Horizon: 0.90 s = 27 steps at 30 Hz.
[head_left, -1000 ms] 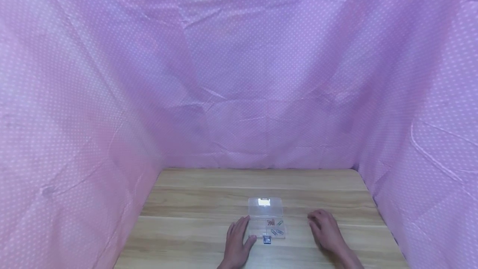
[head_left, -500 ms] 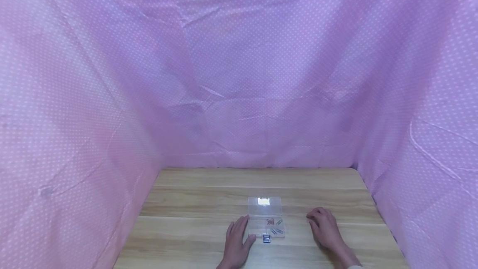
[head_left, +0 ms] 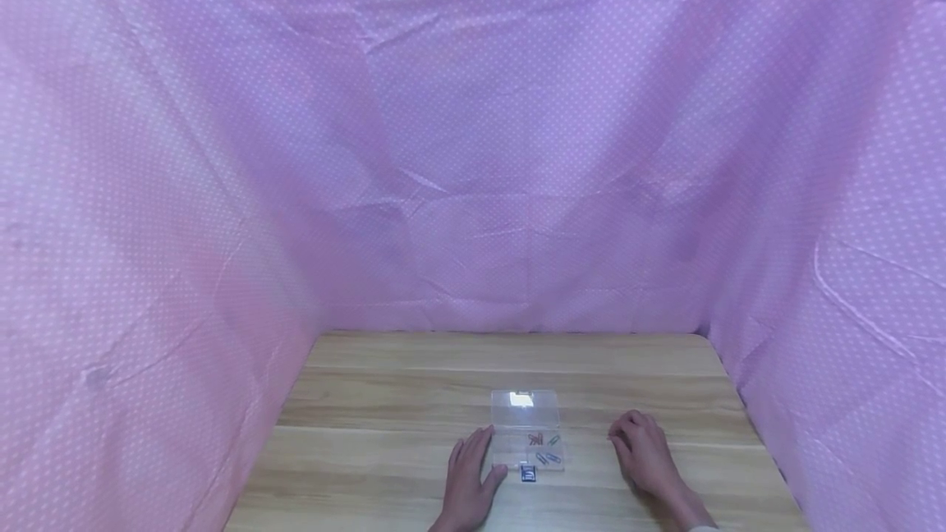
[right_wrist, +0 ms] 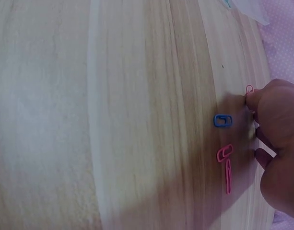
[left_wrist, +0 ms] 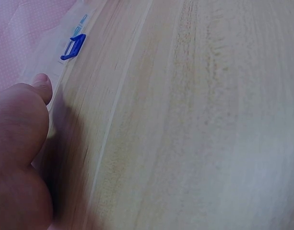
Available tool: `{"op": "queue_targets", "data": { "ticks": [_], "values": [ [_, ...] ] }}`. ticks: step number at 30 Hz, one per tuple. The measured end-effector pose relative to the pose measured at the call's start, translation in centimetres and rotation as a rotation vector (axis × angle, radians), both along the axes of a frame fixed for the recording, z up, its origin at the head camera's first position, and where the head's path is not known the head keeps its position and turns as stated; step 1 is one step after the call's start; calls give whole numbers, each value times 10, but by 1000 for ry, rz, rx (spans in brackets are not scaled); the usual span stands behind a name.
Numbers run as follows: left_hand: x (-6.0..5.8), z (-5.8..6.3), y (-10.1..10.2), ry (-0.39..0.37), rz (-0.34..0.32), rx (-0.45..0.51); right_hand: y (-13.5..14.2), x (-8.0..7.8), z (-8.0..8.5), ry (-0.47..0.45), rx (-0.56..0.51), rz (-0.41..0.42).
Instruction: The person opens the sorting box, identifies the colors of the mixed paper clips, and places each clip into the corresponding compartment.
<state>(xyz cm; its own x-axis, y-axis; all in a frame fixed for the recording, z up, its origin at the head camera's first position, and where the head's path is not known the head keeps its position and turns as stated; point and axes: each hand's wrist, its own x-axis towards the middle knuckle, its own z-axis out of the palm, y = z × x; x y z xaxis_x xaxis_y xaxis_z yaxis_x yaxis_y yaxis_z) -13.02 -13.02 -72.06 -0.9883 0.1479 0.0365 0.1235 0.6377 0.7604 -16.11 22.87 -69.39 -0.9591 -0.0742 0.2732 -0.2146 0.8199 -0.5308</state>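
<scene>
A clear plastic box [head_left: 510, 447] lies on the table with its lid [head_left: 535, 410] laid back. My left hand [head_left: 469, 483] rests against its left side, fingers straight, thumb at the front edge. A blue latch [left_wrist: 74, 47] hangs at the box front. Red paper clips [head_left: 535, 439], a green paper clip [head_left: 554, 440] and dark bluish paper clips [head_left: 548, 459] lie in the compartments. Right of the box, my right hand [head_left: 643, 454] pinches a pink paper clip [right_wrist: 250, 89] at thumb and fingertips; its far part is hidden by the fingers.
On the table [head_left: 384, 401] by my right hand lie a blue paper clip [right_wrist: 223, 120] and two pink ones, one of them a rounded pink clip [right_wrist: 225, 153], the other a narrow pink clip [right_wrist: 228, 176]. Pink dotted cloth [head_left: 473, 187] hangs around the table.
</scene>
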Motion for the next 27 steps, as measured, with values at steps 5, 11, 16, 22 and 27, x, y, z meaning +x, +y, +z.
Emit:
{"op": "queue_targets", "data": {
  "ticks": [5, 11, 16, 22, 27],
  "values": [
    [1, -1, -1, 3, 6, -31, -1, 0, 2, -66, -25, -12],
    [1, -2, 0, 22, 7, -2, -1, 2, 5, -134, -68, -33],
    [0, -1, 0, -13, 2, 0, -6, 5, 6, -96, -104, -41],
    [0, 0, 0, 9, 2, -2, -14, 12, 13, -7, -142, -36],
    [2, -4, 1, 80, 19, -29, -21, 14, 21, -18, -165, -42]
  ]
}}
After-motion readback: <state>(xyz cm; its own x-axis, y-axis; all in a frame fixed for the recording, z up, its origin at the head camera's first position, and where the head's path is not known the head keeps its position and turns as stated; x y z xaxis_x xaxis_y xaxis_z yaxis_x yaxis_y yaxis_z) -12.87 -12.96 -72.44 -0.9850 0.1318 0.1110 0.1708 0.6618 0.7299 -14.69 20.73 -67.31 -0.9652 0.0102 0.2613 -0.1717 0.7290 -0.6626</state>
